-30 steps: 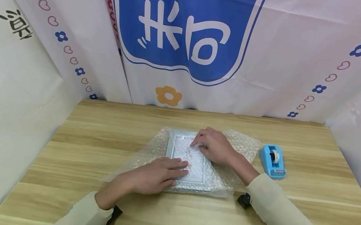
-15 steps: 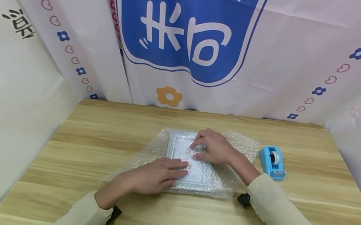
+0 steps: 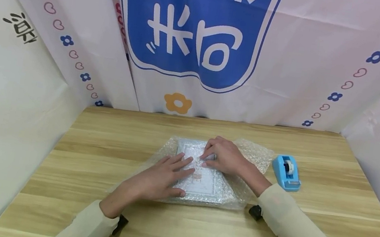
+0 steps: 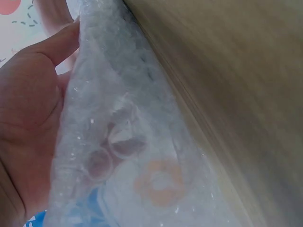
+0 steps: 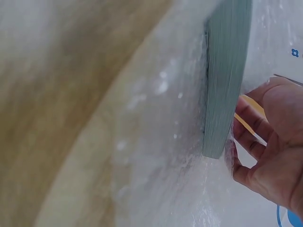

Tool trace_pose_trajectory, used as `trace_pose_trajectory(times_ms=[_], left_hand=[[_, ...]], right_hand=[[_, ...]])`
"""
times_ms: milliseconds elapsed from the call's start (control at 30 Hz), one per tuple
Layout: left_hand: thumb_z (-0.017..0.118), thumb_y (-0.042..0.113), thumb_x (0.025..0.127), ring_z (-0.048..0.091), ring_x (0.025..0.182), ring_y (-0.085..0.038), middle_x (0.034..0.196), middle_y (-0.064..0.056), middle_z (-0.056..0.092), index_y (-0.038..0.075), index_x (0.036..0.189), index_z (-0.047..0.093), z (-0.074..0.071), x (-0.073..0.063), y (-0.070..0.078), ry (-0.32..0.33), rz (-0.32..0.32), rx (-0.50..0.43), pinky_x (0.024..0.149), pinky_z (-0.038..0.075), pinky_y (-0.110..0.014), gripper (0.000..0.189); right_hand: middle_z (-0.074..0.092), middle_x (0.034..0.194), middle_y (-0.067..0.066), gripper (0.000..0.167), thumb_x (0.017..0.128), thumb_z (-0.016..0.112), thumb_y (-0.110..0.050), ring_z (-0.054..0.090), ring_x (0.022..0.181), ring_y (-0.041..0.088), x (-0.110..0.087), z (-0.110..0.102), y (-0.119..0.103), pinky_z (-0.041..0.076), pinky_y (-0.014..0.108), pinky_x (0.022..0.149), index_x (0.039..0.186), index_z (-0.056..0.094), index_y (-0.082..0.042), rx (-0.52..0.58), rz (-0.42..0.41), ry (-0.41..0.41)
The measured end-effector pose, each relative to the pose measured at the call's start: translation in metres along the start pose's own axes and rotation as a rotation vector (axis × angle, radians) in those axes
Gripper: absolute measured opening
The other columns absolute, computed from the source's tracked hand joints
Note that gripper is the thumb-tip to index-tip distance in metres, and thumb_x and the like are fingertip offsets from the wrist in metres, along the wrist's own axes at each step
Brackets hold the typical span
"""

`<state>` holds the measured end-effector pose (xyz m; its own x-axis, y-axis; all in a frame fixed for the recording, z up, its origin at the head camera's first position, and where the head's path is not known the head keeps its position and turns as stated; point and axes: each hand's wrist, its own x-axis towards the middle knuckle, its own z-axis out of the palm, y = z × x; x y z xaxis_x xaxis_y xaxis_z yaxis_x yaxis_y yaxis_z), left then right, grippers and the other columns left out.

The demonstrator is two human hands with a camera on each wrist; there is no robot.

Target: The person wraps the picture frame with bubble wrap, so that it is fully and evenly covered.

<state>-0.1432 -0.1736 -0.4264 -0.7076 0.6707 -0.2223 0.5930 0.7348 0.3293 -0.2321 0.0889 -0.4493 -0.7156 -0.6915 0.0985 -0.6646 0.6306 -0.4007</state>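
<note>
My left hand (image 3: 155, 181) lies over the near left part of a framed picture (image 3: 202, 183), its fingers spread apart and mostly straight, the tips resting on the bubble wrap (image 3: 231, 191) that covers it. I hold nothing in that hand. My right hand (image 3: 227, 156) comes in from the other side, over the far right part of the frame; its fingers are bent, with the tips down on the wrap and the thumb just beside the forefinger. Whether I pinch a fold of the wrap there, I cannot tell.

The frame lies flat near the middle of the wooden surface (image 3: 320, 201), pale blue at its border, with a light sheet inside that looks blurred through the bubbles. The wrap reaches out past it on both sides, as a thin flap under my left wrist and a crumpled one beyond my right. From my right wrist I see the frame's grey-green edge, wrap showing on either side of it; from my left, the wrap slopes translucent beside my palm, an orange flower (image 3: 169, 101) on the cloth backdrop (image 3: 312, 50) showing through.

A blue tape dispenser (image 3: 286, 172) with a white roll stands right of the wrap, near its crumpled flap and apart from my hands.
</note>
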Motion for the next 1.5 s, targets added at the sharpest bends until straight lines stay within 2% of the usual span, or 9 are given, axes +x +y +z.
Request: trace_pose_trajectory(times_ms=[167, 400, 567, 700, 867, 1067, 1500], left_hand=[[0.062, 0.05, 0.107, 0.008, 0.169, -0.036, 0.18, -0.005, 0.021, 0.022, 0.167, 0.041, 0.001, 0.002, -0.004, -0.041, -0.045, -0.02, 0.131, 0.017, -0.071, 0.069], [0.062, 0.051, 0.107, 0.011, 0.169, -0.036, 0.18, -0.005, 0.025, 0.023, 0.166, 0.043, 0.001, 0.004, -0.003, -0.05, -0.063, -0.014, 0.13, 0.02, -0.071, 0.068], [0.064, 0.049, 0.107, 0.014, 0.169, -0.038, 0.179, -0.008, 0.027, 0.02, 0.165, 0.046, 0.001, 0.003, -0.002, -0.044, -0.057, -0.02, 0.129, 0.025, -0.071, 0.068], [0.063, 0.05, 0.107, 0.014, 0.168, -0.038, 0.179, -0.008, 0.027, 0.019, 0.165, 0.046, 0.002, 0.003, -0.002, -0.044, -0.044, -0.022, 0.128, 0.026, -0.071, 0.068], [0.062, 0.051, 0.107, 0.012, 0.169, -0.037, 0.179, -0.007, 0.026, 0.02, 0.166, 0.044, 0.002, 0.004, -0.002, -0.051, -0.045, -0.027, 0.13, 0.025, -0.069, 0.069], [0.062, 0.052, 0.107, 0.011, 0.169, -0.036, 0.18, -0.005, 0.024, 0.021, 0.166, 0.044, -0.001, 0.004, -0.003, -0.057, -0.058, -0.025, 0.13, 0.025, -0.068, 0.069], [0.062, 0.052, 0.107, 0.012, 0.169, -0.038, 0.179, -0.007, 0.025, 0.02, 0.166, 0.044, -0.001, 0.002, -0.006, -0.051, -0.032, -0.027, 0.13, 0.026, -0.068, 0.07]], right_hand=[[0.076, 0.116, -0.003, 0.017, 0.091, 0.087, -0.029, 0.065, 0.11, 0.019, -0.001, 0.001, -0.001, 0.057, 0.041, 0.095, 0.106, 0.087, -0.023, -0.001, 0.015, 0.015], [0.075, 0.118, 0.001, 0.019, 0.095, 0.083, -0.025, 0.062, 0.112, 0.022, -0.007, 0.003, -0.007, 0.057, 0.042, 0.096, 0.113, 0.086, -0.018, 0.018, 0.036, 0.023], [0.071, 0.127, 0.006, 0.023, 0.101, 0.077, -0.023, 0.059, 0.121, 0.027, -0.011, 0.002, -0.011, 0.055, 0.045, 0.102, 0.122, 0.082, -0.015, 0.036, 0.04, -0.034], [0.069, 0.135, 0.009, 0.031, 0.1, 0.077, -0.022, 0.057, 0.128, 0.03, -0.017, -0.004, -0.01, 0.053, 0.049, 0.109, 0.13, 0.078, -0.014, 0.094, 0.037, -0.094], [0.069, 0.14, 0.01, 0.036, 0.1, 0.076, -0.015, 0.056, 0.132, 0.033, -0.023, -0.009, -0.002, 0.049, 0.055, 0.113, 0.136, 0.074, -0.01, 0.165, -0.003, -0.103], [0.068, 0.141, 0.009, 0.038, 0.099, 0.078, -0.015, 0.054, 0.131, 0.032, -0.021, -0.006, 0.001, 0.048, 0.055, 0.113, 0.136, 0.074, -0.01, 0.184, -0.033, -0.078], [0.067, 0.141, 0.008, 0.036, 0.098, 0.078, -0.015, 0.05, 0.13, 0.029, -0.02, 0.001, -0.005, 0.048, 0.053, 0.111, 0.133, 0.077, -0.013, 0.183, 0.022, -0.061]])
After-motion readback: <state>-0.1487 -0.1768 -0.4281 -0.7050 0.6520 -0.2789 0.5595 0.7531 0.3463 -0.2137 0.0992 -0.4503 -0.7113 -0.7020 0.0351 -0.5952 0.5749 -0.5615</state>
